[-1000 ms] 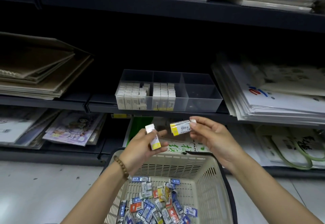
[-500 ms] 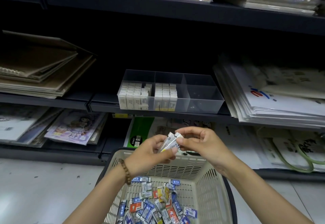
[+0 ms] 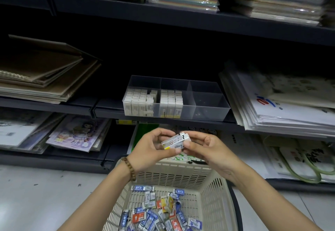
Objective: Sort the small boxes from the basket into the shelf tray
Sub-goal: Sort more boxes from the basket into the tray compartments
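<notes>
Head view: left hand (image 3: 150, 149) and right hand (image 3: 204, 149) are together pinching two small boxes (image 3: 175, 142) above the basket (image 3: 174, 174), below the shelf tray (image 3: 208, 107) holding stacked boxes

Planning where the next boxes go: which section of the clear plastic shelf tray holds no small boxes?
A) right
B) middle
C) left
A: the right section of the clear plastic shelf tray is bare, while small white boxes stand in its left and middle sections.

The left hand (image 3: 150, 148) and right hand (image 3: 205, 149) meet, fingers curled, pinching.
</notes>
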